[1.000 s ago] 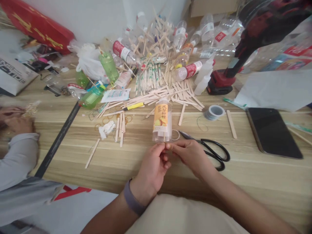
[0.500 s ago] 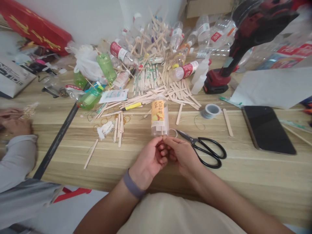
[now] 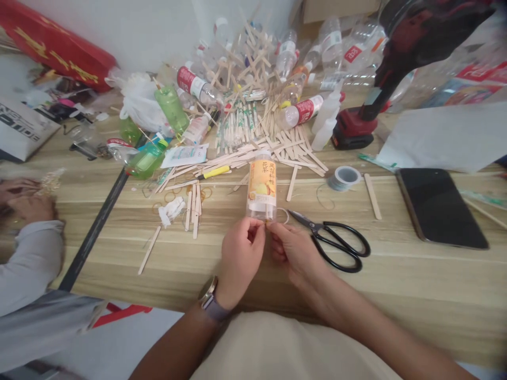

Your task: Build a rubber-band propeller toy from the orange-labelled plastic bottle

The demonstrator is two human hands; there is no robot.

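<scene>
A clear plastic bottle [image 3: 262, 184] with a yellow-orange label points its neck away from me, its base close to my hands. Just at the base, my left hand [image 3: 242, 250] is closed in a pinch, with a watch on its wrist. My right hand [image 3: 291, 245] pinches at the same spot, fingertips almost meeting the left ones. Whatever small thing sits between the fingertips is too small to make out. Black-handled scissors [image 3: 332, 237] lie just right of my right hand, and a thin pale loop [image 3: 283, 215] rests beside the bottle.
Wooden craft sticks [image 3: 194, 208] lie left of the bottle, with a white crumpled piece [image 3: 171, 211]. Behind are a yellow pen-like tool [image 3: 216, 172] and piled sticks and bottles. To the right are a tape roll [image 3: 344, 178], a phone [image 3: 441, 208] and a power tool [image 3: 356, 126]. Another person's hands [image 3: 27, 200] work at left.
My left hand has turned over, so its back and the watch face now show. The bottle has rolled a little, and its label faces up more fully. My fingertips stay at its base.
</scene>
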